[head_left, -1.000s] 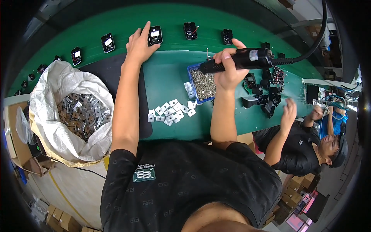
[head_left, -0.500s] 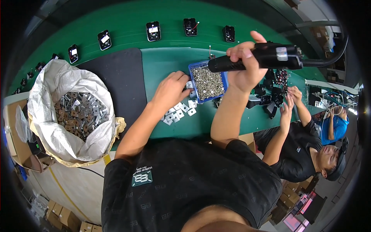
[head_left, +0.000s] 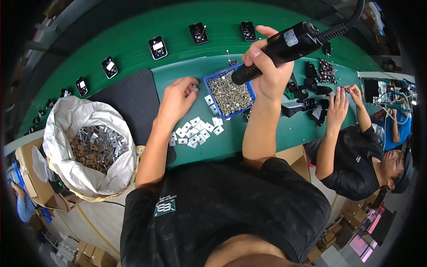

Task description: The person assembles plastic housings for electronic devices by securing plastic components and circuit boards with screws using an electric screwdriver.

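My right hand is wrapped around a black electric screwdriver, its cable running off at the top right. The driver's nose points down and left over a blue tray filled with small silver screws. To the left of that tray, my left hand hovers over the green table with fingers bent and thumb near the index finger. Something small and greyish may be between those tips, too small to name. Several square metal plates with holes lie loose nearer my body, and a couple rest against the tray's left side.
At left stands a white-lined sack of metal clips, beside a black mat. Black device housings line the green strip along the back. On the right, a co-worker's hands work near black parts and a pile of small components.
My left hand has drawn away leftward from the tray and plates. The screwdriver has tilted more steeply, nose down, over the screws. The whole view has shifted slightly.
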`<move>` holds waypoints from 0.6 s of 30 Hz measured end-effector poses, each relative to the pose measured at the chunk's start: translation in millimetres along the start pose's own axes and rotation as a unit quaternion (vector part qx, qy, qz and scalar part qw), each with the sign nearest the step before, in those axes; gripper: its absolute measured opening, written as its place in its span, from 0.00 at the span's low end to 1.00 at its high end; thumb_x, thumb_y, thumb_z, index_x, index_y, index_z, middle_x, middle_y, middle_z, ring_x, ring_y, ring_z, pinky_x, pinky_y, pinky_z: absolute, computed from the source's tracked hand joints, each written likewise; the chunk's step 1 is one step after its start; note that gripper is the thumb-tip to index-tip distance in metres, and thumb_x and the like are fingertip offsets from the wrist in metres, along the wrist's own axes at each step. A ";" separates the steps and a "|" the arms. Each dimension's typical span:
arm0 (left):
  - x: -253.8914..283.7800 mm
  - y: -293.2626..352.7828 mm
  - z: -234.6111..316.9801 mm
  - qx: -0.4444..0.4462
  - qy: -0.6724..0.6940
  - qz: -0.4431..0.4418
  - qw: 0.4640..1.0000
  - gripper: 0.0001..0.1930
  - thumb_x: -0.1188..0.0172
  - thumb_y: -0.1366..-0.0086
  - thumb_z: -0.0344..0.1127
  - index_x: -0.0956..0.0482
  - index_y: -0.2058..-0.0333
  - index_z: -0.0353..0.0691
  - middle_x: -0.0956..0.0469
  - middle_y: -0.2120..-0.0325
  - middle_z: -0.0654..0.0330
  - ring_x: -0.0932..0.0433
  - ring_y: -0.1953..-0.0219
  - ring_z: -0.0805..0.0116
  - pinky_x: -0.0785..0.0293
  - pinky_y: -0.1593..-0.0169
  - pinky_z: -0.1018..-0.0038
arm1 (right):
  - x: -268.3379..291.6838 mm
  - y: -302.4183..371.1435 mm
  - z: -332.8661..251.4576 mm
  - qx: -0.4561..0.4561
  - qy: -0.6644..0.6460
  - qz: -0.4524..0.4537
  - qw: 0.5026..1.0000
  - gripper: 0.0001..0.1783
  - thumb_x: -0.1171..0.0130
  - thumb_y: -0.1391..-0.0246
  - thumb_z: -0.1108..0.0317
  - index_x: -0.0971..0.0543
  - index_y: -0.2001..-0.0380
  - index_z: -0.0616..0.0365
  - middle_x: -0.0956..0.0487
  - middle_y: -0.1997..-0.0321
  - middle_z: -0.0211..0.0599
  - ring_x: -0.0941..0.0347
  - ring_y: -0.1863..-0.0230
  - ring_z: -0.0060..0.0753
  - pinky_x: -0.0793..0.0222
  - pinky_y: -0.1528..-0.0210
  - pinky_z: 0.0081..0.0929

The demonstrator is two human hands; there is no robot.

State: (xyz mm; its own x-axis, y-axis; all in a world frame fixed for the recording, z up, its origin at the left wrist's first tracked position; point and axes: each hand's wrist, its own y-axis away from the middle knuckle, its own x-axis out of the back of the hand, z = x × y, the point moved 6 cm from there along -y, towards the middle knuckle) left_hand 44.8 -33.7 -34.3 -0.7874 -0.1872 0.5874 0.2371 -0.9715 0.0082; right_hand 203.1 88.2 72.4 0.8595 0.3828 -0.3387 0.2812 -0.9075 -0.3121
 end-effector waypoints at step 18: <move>60.3 -95.5 13.0 -0.056 -0.139 0.166 0.975 0.08 0.34 0.48 0.32 0.20 0.72 0.35 0.21 0.68 0.53 0.21 0.65 0.60 0.26 0.61 0.67 | 14.7 -0.4 -10.8 -0.002 -0.010 0.008 1.000 0.25 0.41 0.59 0.80 0.29 0.53 0.72 0.26 0.78 0.36 0.31 0.79 0.24 0.35 0.74 0.21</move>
State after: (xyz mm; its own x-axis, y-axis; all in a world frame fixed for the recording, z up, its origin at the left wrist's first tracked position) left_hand -17.9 49.7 10.9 -0.4893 -0.4615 0.7401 0.3759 -0.8773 -0.2985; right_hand 220.1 92.3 77.2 0.8556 0.3706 -0.3614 0.2681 -0.9145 -0.3032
